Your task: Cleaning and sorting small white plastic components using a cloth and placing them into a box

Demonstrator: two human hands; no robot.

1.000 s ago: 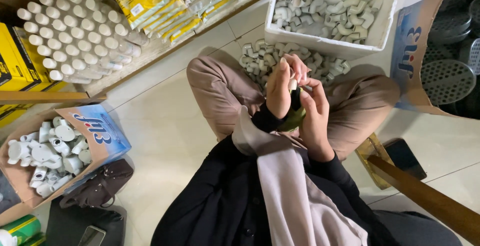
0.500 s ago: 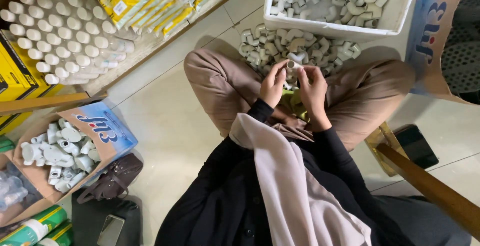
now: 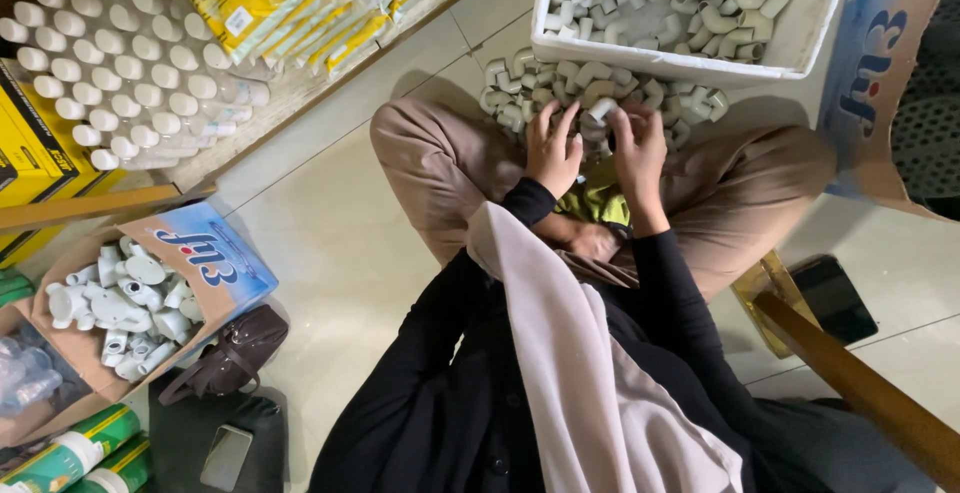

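On the floor, top right, white tub: a white tub [image 3: 690, 61] stands on the tiled floor [image 3: 340, 253], filled with white plastic pipe elbows and other fittings.
Loose heap: a pile of pipe elbows [image 3: 560, 83] lies on the floor just in front of the tub, between the person's knees.
Cardboard box, left: an open cardboard box [image 3: 200, 263] with a blue flap holds more white fittings, mixed shapes.
Box, right: a second cardboard box [image 3: 880, 83] with a blue side stands beside the tub; what lies in it is dark and hard to make out.
Shelf, top left: rows of white pipe ends [image 3: 120, 63] lie stacked, with yellow packets [image 3: 260, 3] next to them.
Left hand: the left hand [image 3: 553, 153] rests at the near edge of the heap, fingers spread and slightly bent; grip loose, and I cannot tell whether it holds anything.
Right hand: the right hand [image 3: 638, 158] pinches a white elbow fitting [image 3: 601, 110] at its fingertips, grip closed on it, just above the heap.
Lap: a green bag [image 3: 595, 203] sits under the wrists.
Near floor: a brown handbag [image 3: 225, 353] and a phone [image 3: 228, 458] lie at lower left.
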